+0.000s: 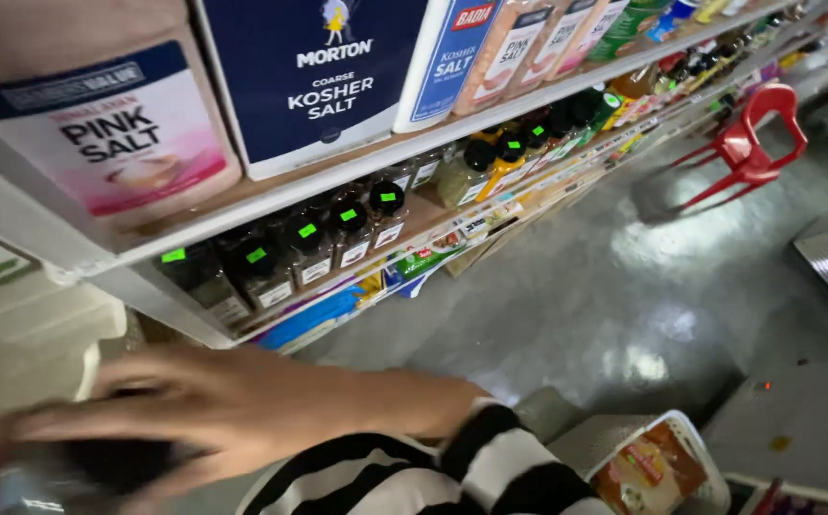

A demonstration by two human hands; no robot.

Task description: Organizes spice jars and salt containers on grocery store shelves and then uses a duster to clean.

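My right hand [214, 405] reaches leftward across the bottom of the view, blurred by motion, in a black-and-white striped sleeve [414, 477]. Its fingers curl around a dark, blurred object [99, 467] at the lower left; I cannot tell what kind of object it is. The hand is below a shelf row of small dark-capped spice jars [328, 238] with green stickers on their lids. On the shelf above stand a pink salt bag [118, 143] and a dark blue salt box [323, 76]. My left hand is out of sight.
The white shelving [404, 148] runs diagonally to the upper right, packed with bottles and packets. A red plastic chair [748, 143] stands on the grey shiny floor [614, 305]. A white-rimmed packet with a brown label [657, 467] lies at the lower right, beside grey boxes [805, 429].
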